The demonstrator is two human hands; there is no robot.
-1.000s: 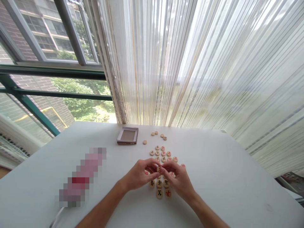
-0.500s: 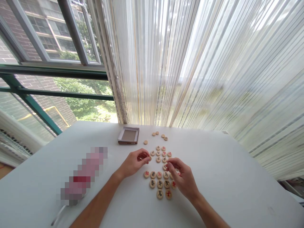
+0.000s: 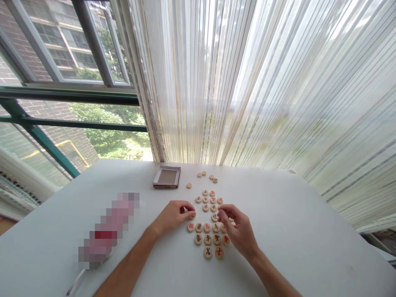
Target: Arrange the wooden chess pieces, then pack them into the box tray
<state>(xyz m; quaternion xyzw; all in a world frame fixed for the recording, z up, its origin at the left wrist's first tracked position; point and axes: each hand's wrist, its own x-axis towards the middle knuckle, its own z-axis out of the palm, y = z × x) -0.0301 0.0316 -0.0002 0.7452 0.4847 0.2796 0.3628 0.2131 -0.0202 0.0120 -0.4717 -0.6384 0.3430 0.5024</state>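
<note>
One wooden disc (image 3: 194,215) pinched in the left hand (image 3: 174,214), just beyond the red-marked disc (image 3: 191,227) at the row's end. Right hand (image 3: 239,232): fingertips by a black-marked disc (image 3: 214,217) (can't tell if pinching anything). Likely placing; calls for level release.

One disc (image 3: 194,215) held at the left fingers (image 3: 187,215), one disc (image 3: 214,217) beside the right fingers (image 3: 223,216). Beyond both: one box (image 3: 156,182), five scattered discs (image 3: 189,186), eight grouped discs (image 3: 206,199). Nearer: visible rows of five, four and two discs (image 3: 208,239). Behind the right fingers, unclear.
</note>
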